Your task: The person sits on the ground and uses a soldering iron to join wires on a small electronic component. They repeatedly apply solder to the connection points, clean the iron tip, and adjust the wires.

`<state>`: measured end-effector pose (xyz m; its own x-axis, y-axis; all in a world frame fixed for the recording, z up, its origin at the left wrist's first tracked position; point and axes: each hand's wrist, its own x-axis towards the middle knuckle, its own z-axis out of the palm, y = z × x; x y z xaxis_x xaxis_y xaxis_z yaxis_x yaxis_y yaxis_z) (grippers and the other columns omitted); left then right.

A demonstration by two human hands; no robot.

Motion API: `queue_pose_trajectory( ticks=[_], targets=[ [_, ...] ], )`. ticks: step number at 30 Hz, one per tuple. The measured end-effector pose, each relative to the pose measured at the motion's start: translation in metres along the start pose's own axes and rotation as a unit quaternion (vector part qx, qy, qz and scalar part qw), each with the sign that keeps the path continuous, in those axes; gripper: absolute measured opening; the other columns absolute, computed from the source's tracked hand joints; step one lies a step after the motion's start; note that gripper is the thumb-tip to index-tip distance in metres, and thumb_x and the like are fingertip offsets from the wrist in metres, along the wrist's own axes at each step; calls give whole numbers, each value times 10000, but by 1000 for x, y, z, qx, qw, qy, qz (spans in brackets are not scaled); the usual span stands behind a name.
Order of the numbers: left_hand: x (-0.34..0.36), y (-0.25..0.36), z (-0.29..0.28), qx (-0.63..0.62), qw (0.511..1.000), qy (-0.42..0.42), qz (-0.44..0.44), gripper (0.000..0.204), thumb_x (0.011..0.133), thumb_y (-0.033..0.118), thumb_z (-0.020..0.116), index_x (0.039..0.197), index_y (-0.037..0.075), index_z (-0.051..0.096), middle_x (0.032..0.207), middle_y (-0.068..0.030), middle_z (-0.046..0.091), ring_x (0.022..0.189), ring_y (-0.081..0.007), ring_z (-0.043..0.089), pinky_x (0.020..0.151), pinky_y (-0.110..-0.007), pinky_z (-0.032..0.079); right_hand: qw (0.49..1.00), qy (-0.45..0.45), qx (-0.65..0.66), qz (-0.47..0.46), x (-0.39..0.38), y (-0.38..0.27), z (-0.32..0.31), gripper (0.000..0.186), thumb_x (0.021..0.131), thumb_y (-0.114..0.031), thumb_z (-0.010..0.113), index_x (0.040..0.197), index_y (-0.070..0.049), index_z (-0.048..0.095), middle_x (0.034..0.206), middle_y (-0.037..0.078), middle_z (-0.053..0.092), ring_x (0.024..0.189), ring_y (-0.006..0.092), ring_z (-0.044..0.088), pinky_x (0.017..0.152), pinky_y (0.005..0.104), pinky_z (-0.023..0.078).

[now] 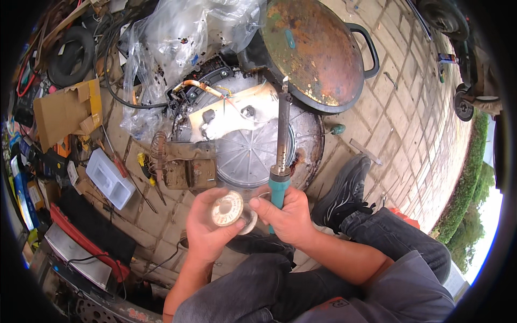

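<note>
My left hand (207, 231) is closed round a small solder spool (229, 207) at the lower middle. Beside it my right hand (285, 218) grips the teal handle of a soldering iron (279, 189), whose dark shaft points upright, while a thin strand of solder wire runs by my thumb. Behind the iron lies an opened round appliance base (309, 145) with a clear ribbed disc (239, 156), a whitish panel (226, 118) and exposed wiring (202, 86).
A large rusty lidded pan (312, 54) and plastic sheeting (177, 27) lie at the back. Cardboard (64, 110), a plastic box (110, 177), screwdrivers and clutter fill the left. Paving (404, 118) stretches right. My shoe (342, 188) is beside the base; a small brown metal tray (194, 175) sits near.
</note>
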<state>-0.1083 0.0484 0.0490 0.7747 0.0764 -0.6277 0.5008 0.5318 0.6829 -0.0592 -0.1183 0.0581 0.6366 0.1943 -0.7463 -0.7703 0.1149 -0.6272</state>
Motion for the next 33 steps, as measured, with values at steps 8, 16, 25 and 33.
queue_pose_trajectory(
  ticks=[8, 16, 25, 33],
  targets=[
    [-5, -9, -20, -52, 994, -94, -26, 620, 715, -116, 783, 1285, -42, 551, 1185, -158, 664, 1083, -220, 657, 921, -365, 541, 992, -56, 108, 30, 6, -5, -18, 97, 966, -97, 658, 1001, -14, 622, 712, -5, 564, 607, 64, 491, 545, 243, 392],
    [-40, -4, -65, 112, 990, 13, 83, 599, 695, -73, 763, 1252, 13, 560, 1157, -139, 581, 1067, -279, 644, 923, -401, 522, 983, -77, -140, -89, -21, 58, -36, 227, 969, -229, 628, 948, -3, 639, 775, 25, 622, 701, 121, 579, 658, 290, 481],
    [-24, -41, -131, 603, 748, 263, 94, 608, 805, 37, 706, 1366, -39, 484, 1220, -200, 565, 1155, -371, 528, 1014, -425, 417, 933, -177, -297, -96, -25, 71, -16, 341, 920, -293, 685, 1059, 5, 593, 866, 194, 654, 763, 405, 643, 664, 434, 517],
    [-22, -67, -150, 661, 689, 290, 64, 658, 722, 83, 785, 1298, -20, 484, 1161, -204, 529, 1118, -401, 513, 995, -455, 407, 870, -225, -425, -105, -24, 90, 6, 314, 926, -297, 656, 918, -15, 518, 800, 202, 628, 738, 433, 619, 617, 495, 482]
  ],
)
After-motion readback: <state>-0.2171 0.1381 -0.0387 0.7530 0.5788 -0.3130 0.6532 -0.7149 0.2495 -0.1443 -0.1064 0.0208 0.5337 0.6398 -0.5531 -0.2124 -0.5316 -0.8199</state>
